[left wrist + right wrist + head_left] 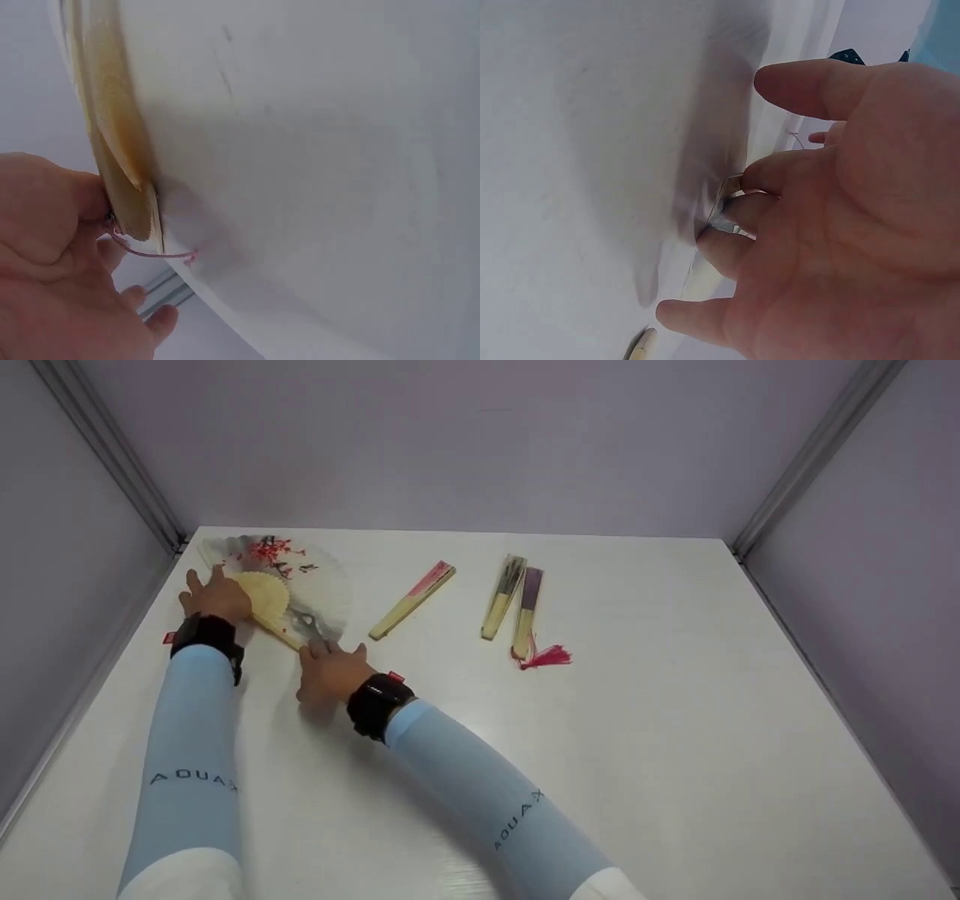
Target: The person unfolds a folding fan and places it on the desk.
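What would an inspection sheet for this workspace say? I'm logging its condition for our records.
Surface: white table, no spills seen.
Job's things: open paper fan with red blossoms, spread flat at the far left corner.
Clutter: three folded fans: pink-tipped fan, dark-tipped fan, purple fan with red tassel.
Hands: left hand grips the open fan's ribs near the pivot; right hand pinches its near edge.
Cables: nothing seen.
Surroundings: plain grey walls with metal corner rails.

My arms: pale blue sleeves (191,750) printed "AQUA X", white cuffs above, black wrist bands (375,703) with small red tabs.
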